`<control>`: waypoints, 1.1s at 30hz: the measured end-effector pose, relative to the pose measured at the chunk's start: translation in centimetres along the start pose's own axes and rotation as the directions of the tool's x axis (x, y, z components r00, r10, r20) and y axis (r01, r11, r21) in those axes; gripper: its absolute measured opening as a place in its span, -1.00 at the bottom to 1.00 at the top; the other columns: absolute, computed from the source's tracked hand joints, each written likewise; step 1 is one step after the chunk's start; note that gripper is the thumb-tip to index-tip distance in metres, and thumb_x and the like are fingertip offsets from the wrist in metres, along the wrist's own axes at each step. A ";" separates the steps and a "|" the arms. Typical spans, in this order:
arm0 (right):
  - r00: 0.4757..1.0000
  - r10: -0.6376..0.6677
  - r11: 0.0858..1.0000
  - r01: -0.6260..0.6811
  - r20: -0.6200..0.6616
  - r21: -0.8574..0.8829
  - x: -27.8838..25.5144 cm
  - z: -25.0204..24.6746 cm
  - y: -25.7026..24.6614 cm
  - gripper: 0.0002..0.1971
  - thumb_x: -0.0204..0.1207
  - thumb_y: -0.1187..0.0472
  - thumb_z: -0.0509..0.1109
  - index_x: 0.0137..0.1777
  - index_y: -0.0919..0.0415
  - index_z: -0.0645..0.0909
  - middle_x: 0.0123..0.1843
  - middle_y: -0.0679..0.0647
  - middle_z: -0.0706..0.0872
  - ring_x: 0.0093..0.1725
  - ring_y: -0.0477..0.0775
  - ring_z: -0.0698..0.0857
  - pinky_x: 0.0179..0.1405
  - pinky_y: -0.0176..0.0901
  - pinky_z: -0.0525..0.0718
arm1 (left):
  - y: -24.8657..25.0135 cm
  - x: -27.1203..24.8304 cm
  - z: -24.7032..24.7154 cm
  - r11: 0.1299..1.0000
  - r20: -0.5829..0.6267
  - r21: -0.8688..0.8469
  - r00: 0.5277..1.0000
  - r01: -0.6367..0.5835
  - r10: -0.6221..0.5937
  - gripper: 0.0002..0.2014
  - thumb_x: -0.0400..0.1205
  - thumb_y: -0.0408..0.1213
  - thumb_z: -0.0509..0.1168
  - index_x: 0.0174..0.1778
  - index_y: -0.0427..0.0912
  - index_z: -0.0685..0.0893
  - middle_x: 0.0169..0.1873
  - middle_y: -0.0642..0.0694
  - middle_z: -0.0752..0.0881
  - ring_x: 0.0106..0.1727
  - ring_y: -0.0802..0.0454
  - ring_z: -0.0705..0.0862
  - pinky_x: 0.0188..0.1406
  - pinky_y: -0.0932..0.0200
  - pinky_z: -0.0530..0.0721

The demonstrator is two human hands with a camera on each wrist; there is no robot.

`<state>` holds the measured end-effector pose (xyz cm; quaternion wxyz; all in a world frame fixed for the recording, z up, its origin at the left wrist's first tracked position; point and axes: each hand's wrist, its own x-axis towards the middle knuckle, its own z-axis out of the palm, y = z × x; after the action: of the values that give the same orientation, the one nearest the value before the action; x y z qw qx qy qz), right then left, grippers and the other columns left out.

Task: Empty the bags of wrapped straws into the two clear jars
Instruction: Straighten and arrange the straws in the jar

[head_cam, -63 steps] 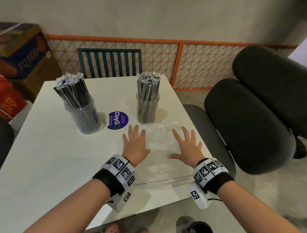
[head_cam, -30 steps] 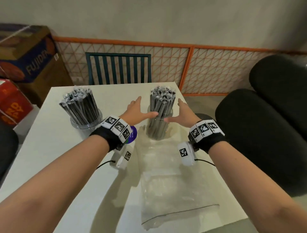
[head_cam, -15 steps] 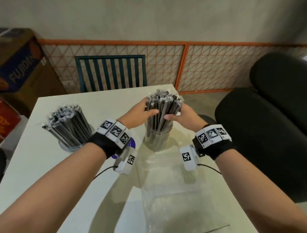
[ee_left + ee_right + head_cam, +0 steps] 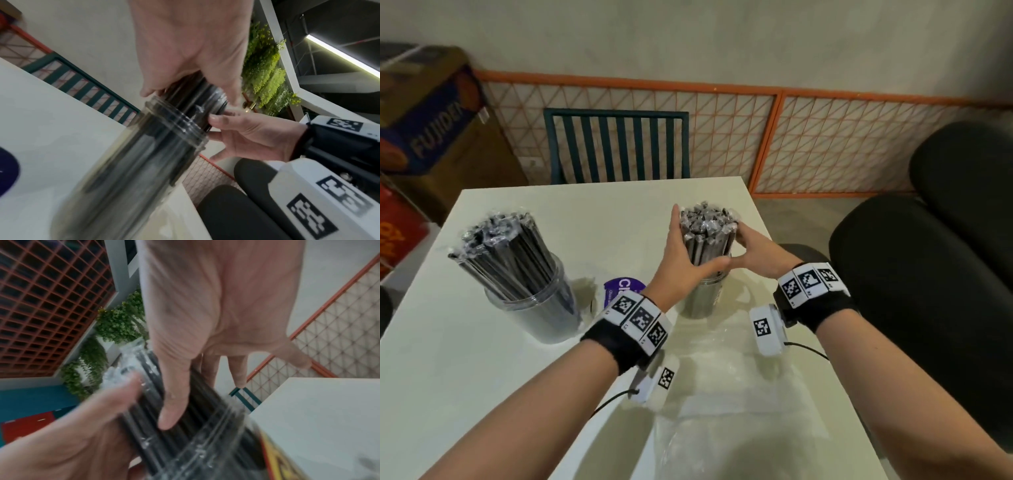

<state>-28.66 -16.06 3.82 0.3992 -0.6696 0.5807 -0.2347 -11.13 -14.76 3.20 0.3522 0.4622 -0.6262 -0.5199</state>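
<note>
Two clear jars stand on the white table (image 4: pixel 482 377), both packed with dark wrapped straws. The left jar (image 4: pixel 530 308) holds a fanned, leaning bunch (image 4: pixel 503 246). The right jar (image 4: pixel 703 298) holds an upright bundle of straws (image 4: pixel 707 229). My left hand (image 4: pixel 681 257) cups the bundle's left side with its thumb across the front. My right hand (image 4: pixel 755 250) wraps the right side. In the left wrist view my left hand (image 4: pixel 195 48) grips the straws (image 4: pixel 195 91) above the jar rim (image 4: pixel 174 120). In the right wrist view my right hand (image 4: pixel 205 305) presses the same straws (image 4: pixel 185 410).
Empty clear plastic bags (image 4: pixel 729 394) lie flat on the table in front of me. A purple round sticker (image 4: pixel 625 286) sits between the jars. A green chair back (image 4: pixel 616 144) stands beyond the far edge, a black office chair (image 4: pixel 911 291) at the right, and cardboard boxes (image 4: pixel 424 113) at the left.
Both hands lifted off the flat bag, reached forward to the right jar and closed in on its straw bundle from both sides.
</note>
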 end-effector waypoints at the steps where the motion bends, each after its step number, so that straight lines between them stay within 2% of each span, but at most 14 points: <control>1: 0.998 -0.013 1.000 0.012 -0.060 -0.009 0.2 0.1 -0.3 -0.23 0.35 0.15 0.57 0.53 0.12 0.30 0.50 0.03 0.50 0.44 -0.11 0.44 0.54 -0.04 0.38 | 0.4 0.4 0.2 1.000 -0.025 -0.013 1.000 -0.009 0.008 0.09 0.44 -0.17 0.49 0.63 0.02 -0.25 0.61 -0.09 0.23 0.59 0.03 0.28 0.53 0.11 0.29; 4: 0.972 -0.068 0.997 0.059 -0.226 -0.046 0.1 -0.7 -1.5 -0.35 0.33 0.09 0.58 0.42 0.15 0.46 0.34 0.00 0.65 0.35 -0.01 0.58 0.39 -0.06 0.53 | 1.9 1.3 -0.5 0.998 0.006 0.033 0.999 -0.052 0.051 -0.14 0.59 -0.37 0.31 0.64 -0.07 -0.15 0.54 -0.09 0.35 0.47 0.17 0.37 0.39 0.29 0.31; 6: 0.967 -0.087 0.996 0.082 -0.240 -0.033 -0.3 -1.7 -2.1 -0.32 0.31 0.11 0.59 0.43 0.14 0.45 0.34 -0.01 0.64 0.36 -0.02 0.57 0.39 -0.10 0.50 | 2.3 1.7 -1.9 0.992 0.113 0.099 0.991 -0.077 0.066 -0.18 0.63 -0.38 0.25 0.64 -0.03 -0.19 0.56 -0.07 0.32 0.49 0.19 0.32 0.48 0.24 0.26; 8: 0.993 -0.066 0.998 0.064 -0.103 -0.025 -0.8 -2.3 -1.9 -0.20 0.28 0.12 0.62 0.52 0.09 0.35 0.46 -0.04 0.53 0.43 -0.08 0.48 0.48 -0.09 0.40 | 2.1 1.9 -3.5 0.989 0.225 0.135 0.974 -0.056 0.024 -0.16 0.65 -0.32 0.24 0.63 0.07 -0.25 0.61 -0.06 0.23 0.59 0.08 0.25 0.59 0.08 0.21; 10: 0.997 -0.001 0.998 0.006 0.081 -0.057 -1.1 -2.5 -1.0 -0.01 0.25 0.15 0.65 0.61 0.06 0.15 0.60 -0.08 0.32 0.53 -0.13 0.30 0.59 -0.10 0.22 | 1.7 1.5 -4.5 0.987 0.277 0.163 0.960 -0.001 -0.045 -0.11 0.62 -0.20 0.28 0.61 0.11 -0.30 0.65 -0.05 0.11 0.64 0.06 0.14 0.61 0.10 0.15; 13: 0.989 0.031 0.997 -0.019 0.144 -0.081 -0.9 -2.3 0.3 0.11 0.26 0.16 0.64 0.66 0.06 -0.04 0.68 -0.09 0.14 0.63 -0.14 0.12 0.60 -0.17 0.09 | 1.3 0.7 -3.8 0.988 0.227 0.142 0.970 0.057 -0.088 0.03 0.50 0.03 0.34 0.61 0.07 -0.36 0.67 -0.04 0.03 0.65 0.10 0.07 0.56 0.17 0.11; 15: 0.992 0.018 0.998 -0.011 0.125 -0.057 -0.5 -1.7 0.3 0.05 0.29 0.18 0.62 0.65 0.06 -0.01 0.65 -0.07 0.22 0.58 -0.15 0.20 0.51 -0.25 0.16 | 1.0 0.4 -2.5 0.992 0.168 0.113 0.983 0.051 -0.069 0.12 0.43 0.04 0.40 0.60 0.06 -0.38 0.66 -0.04 0.05 0.65 0.09 0.08 0.50 0.21 0.13; 17: 0.997 0.012 0.999 -0.008 0.080 -0.049 -0.1 -0.8 0.1 -0.07 0.33 0.16 0.60 0.62 0.09 0.13 0.57 -0.01 0.40 0.48 -0.11 0.37 0.48 -0.22 0.29 | 0.8 0.6 -1.1 0.997 0.134 0.071 0.991 0.012 -0.022 0.11 0.46 -0.10 0.45 0.62 -0.02 -0.33 0.63 -0.05 0.16 0.61 0.10 0.19 0.48 0.25 0.20; 21: 0.996 -0.014 0.999 0.017 -0.085 0.028 0.4 -0.3 -0.6 -0.36 0.37 0.21 0.56 0.44 0.14 0.41 0.29 -0.02 0.62 0.33 -0.01 0.57 0.47 0.06 0.47 | 1.9 1.4 -0.7 0.987 -0.016 0.144 0.997 -0.070 0.073 -0.33 0.61 -0.27 0.31 0.58 -0.16 0.11 0.44 -0.11 0.48 0.40 0.09 0.47 0.28 0.28 0.39; 24: 0.991 -0.030 0.987 0.049 -0.127 0.151 0.0 -1.7 -2.0 -0.39 0.39 0.32 0.53 0.44 0.16 0.41 0.31 0.01 0.62 0.34 -0.01 0.57 0.45 -0.03 0.50 | 2.7 1.7 -2.0 0.975 -0.056 0.192 0.990 -0.115 0.127 -0.49 0.63 -0.22 0.27 0.48 -0.16 0.29 0.31 -0.02 0.56 0.31 0.16 0.52 0.20 0.28 0.44; 27: 1.000 0.005 0.968 -0.001 -0.015 0.249 -0.7 -2.6 -2.0 -0.14 0.38 0.39 0.52 0.62 0.13 0.15 0.56 0.02 0.40 0.57 0.01 0.36 0.48 -0.22 0.35 | 2.1 1.8 -3.0 0.981 -0.032 0.172 0.995 -0.090 0.097 -0.32 0.57 -0.16 0.34 0.58 -0.10 0.20 0.42 -0.02 0.48 0.42 0.11 0.45 0.35 0.20 0.42; 29: 0.998 0.054 0.987 -0.057 0.023 0.150 -1.3 -2.3 -1.4 0.02 0.34 0.31 0.57 0.67 0.11 -0.04 0.66 0.01 0.19 0.64 -0.01 0.18 0.55 -0.22 0.16 | 1.1 1.8 -3.2 0.987 -0.031 0.159 0.999 -0.035 0.041 -0.13 0.49 -0.08 0.41 0.63 -0.07 0.06 0.52 -0.06 0.36 0.52 0.07 0.35 0.40 0.19 0.34; 31: 0.999 0.018 0.990 -0.023 0.033 0.140 -1.5 -1.4 -0.6 0.07 0.29 0.24 0.62 0.66 0.09 -0.03 0.65 -0.03 0.24 0.61 -0.06 0.24 0.62 -0.11 0.16 | 0.3 1.6 -2.7 0.992 -0.022 0.127 1.000 0.001 0.002 0.03 0.37 0.04 0.46 0.64 -0.05 -0.04 0.58 -0.09 0.27 0.57 0.05 0.29 0.44 0.18 0.30; 33: 1.000 -0.019 0.987 0.017 0.015 0.157 -1.6 -0.1 -0.3 -0.01 0.29 0.26 0.62 0.62 0.10 0.08 0.53 -0.05 0.41 0.49 -0.11 0.40 0.54 -0.13 0.33 | 0.1 1.3 -1.7 0.994 0.024 0.111 1.000 -0.004 0.002 0.11 0.31 0.04 0.49 0.64 -0.05 -0.08 0.58 -0.05 0.25 0.57 0.07 0.28 0.47 0.26 0.29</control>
<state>-28.89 -14.54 4.34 0.4534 -0.6430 0.5511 -0.2779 -10.05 -16.49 3.62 0.3193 0.4738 -0.6590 -0.4892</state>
